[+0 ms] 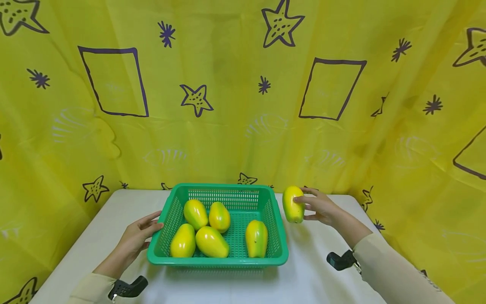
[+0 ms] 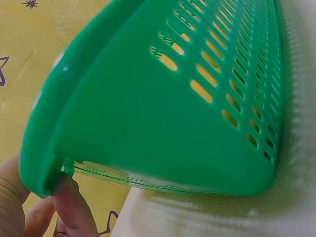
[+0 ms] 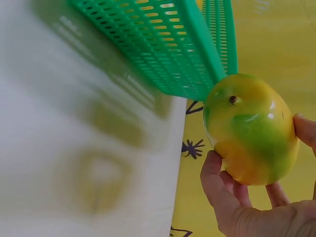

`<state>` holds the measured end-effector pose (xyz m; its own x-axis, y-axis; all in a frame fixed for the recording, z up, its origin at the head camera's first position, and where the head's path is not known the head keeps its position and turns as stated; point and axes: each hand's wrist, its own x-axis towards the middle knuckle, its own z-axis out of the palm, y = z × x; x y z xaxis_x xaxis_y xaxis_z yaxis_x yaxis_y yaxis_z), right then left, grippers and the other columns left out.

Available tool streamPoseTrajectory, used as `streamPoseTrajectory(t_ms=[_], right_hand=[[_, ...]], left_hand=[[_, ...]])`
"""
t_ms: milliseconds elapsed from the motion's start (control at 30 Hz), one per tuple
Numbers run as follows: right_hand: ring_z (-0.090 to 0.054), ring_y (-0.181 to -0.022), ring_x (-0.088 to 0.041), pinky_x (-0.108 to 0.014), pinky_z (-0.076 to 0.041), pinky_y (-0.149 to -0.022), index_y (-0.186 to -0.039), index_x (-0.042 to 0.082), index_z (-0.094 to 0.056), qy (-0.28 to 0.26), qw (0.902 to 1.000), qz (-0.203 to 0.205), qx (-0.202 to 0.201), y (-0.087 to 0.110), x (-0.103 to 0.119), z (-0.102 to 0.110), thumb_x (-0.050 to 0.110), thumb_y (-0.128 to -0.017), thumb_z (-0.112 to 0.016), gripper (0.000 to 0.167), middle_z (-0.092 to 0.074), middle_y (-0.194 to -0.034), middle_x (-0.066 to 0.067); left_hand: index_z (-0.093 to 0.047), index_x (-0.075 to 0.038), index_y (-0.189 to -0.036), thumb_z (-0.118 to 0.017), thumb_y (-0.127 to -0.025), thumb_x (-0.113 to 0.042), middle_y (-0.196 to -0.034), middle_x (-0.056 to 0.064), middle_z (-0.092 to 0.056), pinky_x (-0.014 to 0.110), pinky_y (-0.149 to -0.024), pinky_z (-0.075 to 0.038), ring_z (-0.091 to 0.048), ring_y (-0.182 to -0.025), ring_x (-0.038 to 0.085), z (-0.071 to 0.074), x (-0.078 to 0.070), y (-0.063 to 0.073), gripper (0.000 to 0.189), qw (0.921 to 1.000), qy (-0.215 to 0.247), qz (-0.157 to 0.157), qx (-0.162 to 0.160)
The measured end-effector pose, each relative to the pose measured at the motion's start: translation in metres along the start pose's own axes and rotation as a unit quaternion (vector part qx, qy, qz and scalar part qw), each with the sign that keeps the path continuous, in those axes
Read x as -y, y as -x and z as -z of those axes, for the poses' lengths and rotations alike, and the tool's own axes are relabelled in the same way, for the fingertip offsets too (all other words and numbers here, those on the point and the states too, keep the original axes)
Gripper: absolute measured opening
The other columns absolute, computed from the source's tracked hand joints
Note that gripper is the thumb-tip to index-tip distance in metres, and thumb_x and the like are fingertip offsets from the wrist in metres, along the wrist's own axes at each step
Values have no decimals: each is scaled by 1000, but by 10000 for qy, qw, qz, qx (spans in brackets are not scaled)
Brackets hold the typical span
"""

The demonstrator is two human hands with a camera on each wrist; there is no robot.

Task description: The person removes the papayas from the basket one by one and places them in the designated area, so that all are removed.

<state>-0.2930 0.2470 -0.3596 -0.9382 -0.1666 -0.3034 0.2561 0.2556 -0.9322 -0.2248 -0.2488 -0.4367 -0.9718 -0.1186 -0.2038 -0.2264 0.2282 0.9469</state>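
Observation:
A green plastic basket [image 1: 218, 261] with slotted walls is at the middle of the white table. My left hand [image 1: 133, 236] grips its left rim, thumb over the edge and fingers beneath, as the left wrist view also shows. Just off the basket's right side, my right hand [image 1: 322, 207] holds a yellow-green mango [image 1: 291, 213] upright between thumb and fingers. The right wrist view shows this mango [image 3: 252, 131] above the table, near the basket's rim. Inside the basket, several mangoes lie grouped at the left, and one mango [image 1: 256, 238] lies apart at the right.
A white table [image 1: 322, 270] carries the basket. Yellow cloth [image 1: 228, 139] with drawn stars and squares hangs behind and at both sides. Each wrist wears a black device, such as the right wrist camera [image 1: 341, 260].

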Motion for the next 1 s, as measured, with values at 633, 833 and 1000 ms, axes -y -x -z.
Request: streamPoseTrajectory(t_ms=[633, 833, 1000], right_hand=[[-42, -129, -48, -55, -53, -93, -151, 4, -30, 74, 9992, 31, -395, -12, -36, 3, 25, -94, -66, 71, -33, -147, -28], [-37, -133, -53, -56, -51, -95, -152, 2, -27, 4, 9987, 53, -514, -19, -47, 4, 26, -94, -66, 74, -29, -149, -31], [-37, -133, -53, -56, -52, -94, -152, 2, -28, 59, 9978, -67, -664, -24, -60, 5, 28, -93, -67, 75, -30, -148, -32]], left_hand=[[-37, -4, -151, -65, -96, -25, -123, 14, -57, 31, -76, -60, -64, -88, 7, 0, 0, 1, 65, 9999, 97, -32, -36], [-38, -5, -151, -65, -96, -26, -126, 15, -56, 30, -75, -60, -63, -88, 7, 0, 1, 0, 65, 9999, 132, -20, -50], [-38, -6, -151, -65, -96, -26, -122, 12, -59, 29, -74, -60, -64, -87, 7, -1, 2, 1, 64, 9999, 163, -18, -53]])
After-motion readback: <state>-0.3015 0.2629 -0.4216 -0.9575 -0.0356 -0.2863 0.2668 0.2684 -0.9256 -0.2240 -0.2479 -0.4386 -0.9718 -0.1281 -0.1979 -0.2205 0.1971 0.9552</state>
